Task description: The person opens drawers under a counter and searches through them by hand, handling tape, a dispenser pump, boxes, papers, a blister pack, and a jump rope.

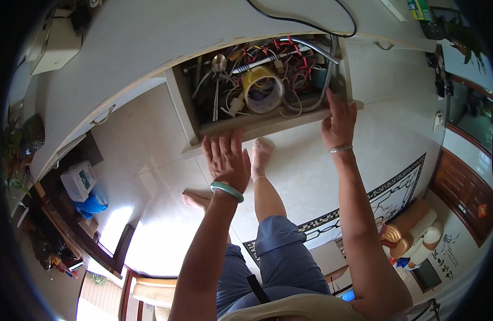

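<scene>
An open drawer (182, 104) is full of mixed items. Inside it lie a yellow tape roll (263, 90), a spoon (218, 63), a coiled metal hose (328, 80), a white and dark striped stick (257, 64) and tangled red and white wires. My left hand (228, 158) rests at the left part of the drawer's front edge, fingers spread, holding nothing. At the right part of that edge is my right hand (340, 122), its index finger extended to the rim and the other fingers partly curled, with nothing visible in it.
Above the drawer runs a pale countertop (150, 37) with a black cable (300, 21). My feet and legs are below on the tiled floor (134, 144). A white plastic box (79, 181) and a blue bag (92, 205) stand at the left.
</scene>
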Demonstrator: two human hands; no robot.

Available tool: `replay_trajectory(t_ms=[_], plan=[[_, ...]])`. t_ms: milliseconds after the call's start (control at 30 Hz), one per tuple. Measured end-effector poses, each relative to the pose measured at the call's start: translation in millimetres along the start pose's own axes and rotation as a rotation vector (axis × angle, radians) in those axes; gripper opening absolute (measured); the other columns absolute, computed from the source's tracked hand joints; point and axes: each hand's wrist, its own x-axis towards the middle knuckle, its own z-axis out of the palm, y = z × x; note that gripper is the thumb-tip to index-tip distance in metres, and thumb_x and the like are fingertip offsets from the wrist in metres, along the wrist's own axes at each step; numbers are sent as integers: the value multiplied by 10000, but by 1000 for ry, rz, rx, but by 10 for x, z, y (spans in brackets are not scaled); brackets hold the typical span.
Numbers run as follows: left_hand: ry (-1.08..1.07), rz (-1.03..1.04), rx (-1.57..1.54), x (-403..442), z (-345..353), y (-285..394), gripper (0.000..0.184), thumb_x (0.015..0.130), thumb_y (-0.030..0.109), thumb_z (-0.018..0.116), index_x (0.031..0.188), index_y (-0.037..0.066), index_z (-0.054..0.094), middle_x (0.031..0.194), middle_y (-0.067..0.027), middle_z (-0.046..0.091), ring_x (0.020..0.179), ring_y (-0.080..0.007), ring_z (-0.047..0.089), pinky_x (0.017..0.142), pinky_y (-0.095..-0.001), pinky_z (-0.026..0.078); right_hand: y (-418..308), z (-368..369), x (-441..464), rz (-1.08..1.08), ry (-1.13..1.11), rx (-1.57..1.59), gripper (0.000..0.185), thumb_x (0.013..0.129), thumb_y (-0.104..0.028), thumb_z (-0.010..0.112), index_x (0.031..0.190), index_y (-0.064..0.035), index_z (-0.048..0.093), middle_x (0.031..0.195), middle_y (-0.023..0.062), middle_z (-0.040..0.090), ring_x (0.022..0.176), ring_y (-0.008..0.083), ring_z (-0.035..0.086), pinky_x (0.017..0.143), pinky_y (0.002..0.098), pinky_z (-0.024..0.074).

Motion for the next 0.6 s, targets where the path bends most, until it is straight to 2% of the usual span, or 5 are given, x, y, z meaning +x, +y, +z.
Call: replay_trajectory(t_ms=[233,267,400,533,600], plan=[[-51,-74,-160,-45,-103,36,479,688,108,613,1155,110,505,1095,-144,519,1075,-330,473,1006,-483,298,24,-18,-126,1,-69,-25,764,657,47,545,1371,-157,365,975,88,525,1008,273,496,1036,566,246],[-50,-61,-180,32,-185,1,386,728,114,571,1112,111,530,1024,-152,559,957,-327,549,903,-454,403,10,-27,-112,19,-94,-37,775,650,52,546,1373,-159,361,963,84,521,1005,272,494,1042,564,240],[-260,-350,-181,446,-155,-221,314,816,191,554,1107,79,508,998,-170,573,809,-328,622,713,-433,502,-13,-5,-119,27,-73,-47,810,628,67,553,1374,-183,360,937,66,509,992,266,487,1058,556,221],[-500,-438,51,862,-49,-172,386,844,341,574,1135,97,505,979,-154,600,923,-338,616,774,-435,501,-25,59,-127,31,-15,-28,827,616,78,553,1371,-205,366,934,51,506,983,258,485,1063,551,212],[-471,-440,55,918,42,-221,381,839,348,581,1122,102,517,991,-149,599,922,-338,616,773,-435,499,-48,68,-122,39,15,-15,835,606,84,554,1364,-218,376,934,41,504,976,251,487,1067,550,207]])
